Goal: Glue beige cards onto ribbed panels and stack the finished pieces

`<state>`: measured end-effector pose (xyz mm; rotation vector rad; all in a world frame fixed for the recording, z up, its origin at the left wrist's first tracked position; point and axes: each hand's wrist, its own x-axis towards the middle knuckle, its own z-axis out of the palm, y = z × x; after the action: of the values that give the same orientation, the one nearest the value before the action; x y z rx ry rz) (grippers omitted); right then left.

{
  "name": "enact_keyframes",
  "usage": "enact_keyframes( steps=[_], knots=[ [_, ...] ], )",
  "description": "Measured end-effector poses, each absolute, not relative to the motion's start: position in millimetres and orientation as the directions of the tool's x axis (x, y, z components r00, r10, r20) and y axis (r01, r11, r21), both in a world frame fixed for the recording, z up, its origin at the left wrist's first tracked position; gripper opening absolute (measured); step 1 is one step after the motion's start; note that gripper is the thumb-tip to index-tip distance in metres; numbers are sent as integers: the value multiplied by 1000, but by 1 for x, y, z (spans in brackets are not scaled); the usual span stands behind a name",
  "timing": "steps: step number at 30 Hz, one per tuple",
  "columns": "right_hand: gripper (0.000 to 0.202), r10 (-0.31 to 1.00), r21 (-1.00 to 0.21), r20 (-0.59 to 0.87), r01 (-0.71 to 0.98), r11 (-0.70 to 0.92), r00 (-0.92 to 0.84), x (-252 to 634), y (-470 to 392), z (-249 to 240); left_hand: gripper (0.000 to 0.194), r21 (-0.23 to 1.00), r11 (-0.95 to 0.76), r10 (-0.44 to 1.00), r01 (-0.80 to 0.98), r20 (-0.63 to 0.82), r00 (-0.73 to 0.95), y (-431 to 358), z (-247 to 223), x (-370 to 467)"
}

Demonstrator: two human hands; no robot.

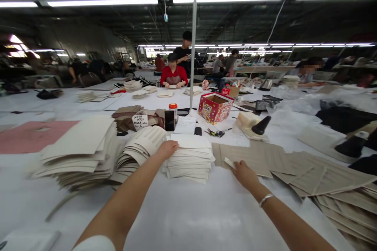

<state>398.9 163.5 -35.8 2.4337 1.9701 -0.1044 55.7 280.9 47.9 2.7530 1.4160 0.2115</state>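
Note:
My left hand (pixel 167 150) is at the near left of a neat stack of off-white pieces (pixel 190 162), its fingers closed at the corner of the top sheet (pixel 188 141). Right of the stack, my right hand (pixel 244 174) holds a small flat pale strip (pixel 229 162) between thumb and fingers, just above the table and apart from the stack. What the strip is cannot be made out. Beyond that hand lie grey-beige panels (pixel 256 157). Left of my left hand stands a curved stack of pale pieces (pixel 141 145).
A taller stack of pale sheets (pixel 76 141) stands left, beside a pink sheet (pixel 32 135). Behind are a red patterned box (pixel 216 108), a phone (pixel 169 120), keys (pixel 216 132) and a metal pole (pixel 193 47). More beige panels (pixel 332 172) spread right. A co-worker in red (pixel 174 75) sits opposite.

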Motion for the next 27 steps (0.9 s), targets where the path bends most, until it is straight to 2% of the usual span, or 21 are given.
enact_keyframes(
  steps=[4,7,9,11,17,18,20,23,24,25,26,27],
  knots=[
    [25,980,-59,-64,980,-191,188,389,161,-37,31,73,-565,822,822,138,553,270,61,31],
    [25,985,-104,-56,980,-171,166,384,156,-30,65,-24,-528,842,849,116,527,262,72,-13],
    [27,986,-132,-63,978,-161,154,376,153,-25,73,-154,-482,870,863,31,492,259,77,-40],
    [28,985,-150,-85,975,-164,153,364,151,-22,62,-228,-470,877,852,-16,480,257,79,-54],
    [31,971,-125,-119,967,-220,205,338,153,-27,14,-286,-539,824,792,16,567,253,83,-37],
    [30,971,-113,-108,968,-224,212,337,153,-27,11,-287,-544,820,789,22,573,253,89,-37],
    [29,977,-93,-53,973,-211,207,339,150,-26,16,-285,-532,823,797,45,566,249,107,-45],
    [33,976,-116,114,978,-173,186,340,138,-18,29,-258,-459,830,850,215,514,225,133,-72],
    [34,967,-149,187,978,-145,171,339,132,-14,29,-201,-438,774,876,410,482,211,135,-82],
    [35,953,-192,263,976,-103,153,336,126,-9,30,-144,-478,682,866,560,470,193,132,-91],
    [35,932,-241,337,969,-51,133,332,119,-5,30,-99,-558,591,824,650,478,173,124,-98],
    [35,907,-289,405,957,11,112,326,111,-2,32,-65,-654,532,753,669,520,152,109,-103]
  ],
)
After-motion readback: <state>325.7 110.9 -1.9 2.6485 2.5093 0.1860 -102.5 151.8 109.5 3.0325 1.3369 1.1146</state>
